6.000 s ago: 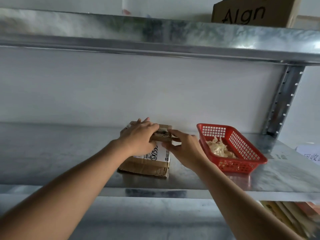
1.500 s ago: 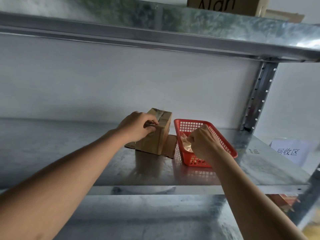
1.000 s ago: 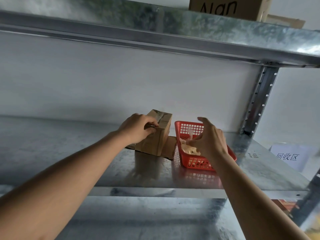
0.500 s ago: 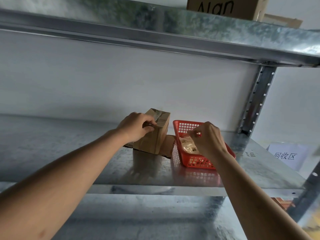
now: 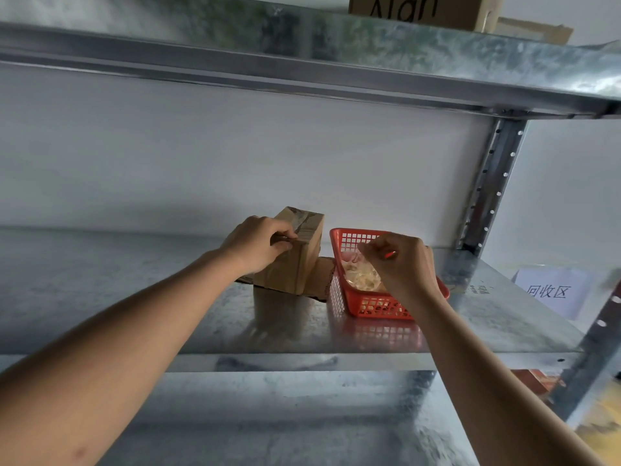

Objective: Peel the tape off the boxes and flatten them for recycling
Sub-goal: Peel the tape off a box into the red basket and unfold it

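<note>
Left hand (image 5: pixel 258 245) curls over the top near edge of the cardboard box (image 5: pixel 295 257), thumb and fingers clamped on the cardboard. Right hand (image 5: pixel 400 264) hovers over the red basket (image 5: pixel 369 306), fingertips bunched together; whether a scrap of tape is pinched there, cannot tell.

Metal shelf (image 5: pixel 168 297): carries everything. Box stands on end at mid-shelf, toward the back wall, with a loose flap (image 5: pixel 321 277) splayed on the shelf between it and the basket. Basket sits just beside the box, toward the shelf's right end. Wad of peeled tape (image 5: pixel 361 279) heaped inside the basket. A strip of tape (image 5: pixel 300 225) remains across the box's top face.

Judgement: step in hand is shedding a peeled piece into the basket. Sticky tape clings to fingers, so wiping it against the heap or basket rim should free it. Keeping the box braced leaves it ready for the next strip. Peel low and slow, or the tape may tear.

Paper sign (image 5: pixel 551 290) at the far right edge.
</note>
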{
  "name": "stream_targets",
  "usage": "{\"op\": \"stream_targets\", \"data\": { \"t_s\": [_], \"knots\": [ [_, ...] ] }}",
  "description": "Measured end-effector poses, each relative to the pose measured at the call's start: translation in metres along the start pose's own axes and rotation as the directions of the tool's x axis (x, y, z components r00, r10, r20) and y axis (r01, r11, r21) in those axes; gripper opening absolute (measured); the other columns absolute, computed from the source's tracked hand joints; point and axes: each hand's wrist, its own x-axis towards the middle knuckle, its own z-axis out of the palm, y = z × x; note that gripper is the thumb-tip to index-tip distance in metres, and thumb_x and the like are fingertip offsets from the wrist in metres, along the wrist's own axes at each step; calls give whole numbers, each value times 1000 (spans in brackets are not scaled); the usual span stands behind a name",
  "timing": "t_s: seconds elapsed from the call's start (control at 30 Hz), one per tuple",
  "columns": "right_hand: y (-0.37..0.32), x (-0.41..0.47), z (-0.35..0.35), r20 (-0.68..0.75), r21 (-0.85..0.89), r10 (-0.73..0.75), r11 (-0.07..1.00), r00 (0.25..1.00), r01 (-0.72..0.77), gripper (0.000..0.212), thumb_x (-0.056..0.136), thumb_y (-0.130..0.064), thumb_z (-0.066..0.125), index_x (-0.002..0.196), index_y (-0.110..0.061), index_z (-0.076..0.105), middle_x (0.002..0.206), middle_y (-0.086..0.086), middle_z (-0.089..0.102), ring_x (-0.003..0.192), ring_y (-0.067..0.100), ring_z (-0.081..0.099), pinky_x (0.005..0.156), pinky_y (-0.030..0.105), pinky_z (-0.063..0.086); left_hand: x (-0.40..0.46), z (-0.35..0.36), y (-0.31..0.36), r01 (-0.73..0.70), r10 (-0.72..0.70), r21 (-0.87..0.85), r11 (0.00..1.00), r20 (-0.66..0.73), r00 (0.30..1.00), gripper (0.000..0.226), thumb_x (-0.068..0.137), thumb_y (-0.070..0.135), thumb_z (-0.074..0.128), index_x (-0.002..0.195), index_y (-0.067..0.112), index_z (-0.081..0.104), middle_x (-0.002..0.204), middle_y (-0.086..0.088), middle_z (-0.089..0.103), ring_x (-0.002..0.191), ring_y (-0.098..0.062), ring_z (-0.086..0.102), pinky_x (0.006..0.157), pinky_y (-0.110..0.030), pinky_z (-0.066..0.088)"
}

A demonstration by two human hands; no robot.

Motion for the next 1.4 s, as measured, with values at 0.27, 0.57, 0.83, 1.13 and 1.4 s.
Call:
{"op": "stream_targets", "data": {
  "t_s": [0.27,0.57,0.83,1.13,1.4],
  "knots": [
    [9,-4,-4,131,-66,171,984,976,-164,18,78,-38,89,86,-27,77,80,-15,70,66,4,64,50,16,43,-2,2,0,-1,1,-4,1000,-8,1000,16,93,23,76,108,28,77,110,2,76,101,-22,67,86,-36,52],
    [12,-6,-12,95,45,170,983,981,-175,19,85,-27,82,96,-34,69,86,-18,73,74,-2,68,56,16,47,-1,2,2,12,-12,12,1000,-1,1000,16,93,23,76,108,28,77,111,1,76,103,-23,68,88,-36,53],
    [11,-10,-17,2,8,158,987,987,-158,13,81,-25,88,88,-31,78,87,-16,68,75,-2,65,60,8,36,-1,3,1,17,-17,10,1000,-3,1000,16,92,23,77,108,28,77,111,2,76,103,-23,68,86,-34,52],
    [-2,-3,-13,-81,-79,43,996,996,-49,17,93,-26,73,107,-25,81,104,-3,78,78,13,67,74,24,44,-3,3,6,27,-26,25,999,-4,1000,17,93,26,76,110,29,77,114,3,76,106,-22,68,86,-35,51],
    [-6,-6,-13,-10,65,204,977,979,-203,15,80,-40,83,71,-29,78,61,-15,71,61,4,68,59,22,51,-6,0,9,29,-29,32,999,-12,1000,17,94,24,74,111,28,77,115,2,76,107,-24,68,88,-35,51]
  ]
}}
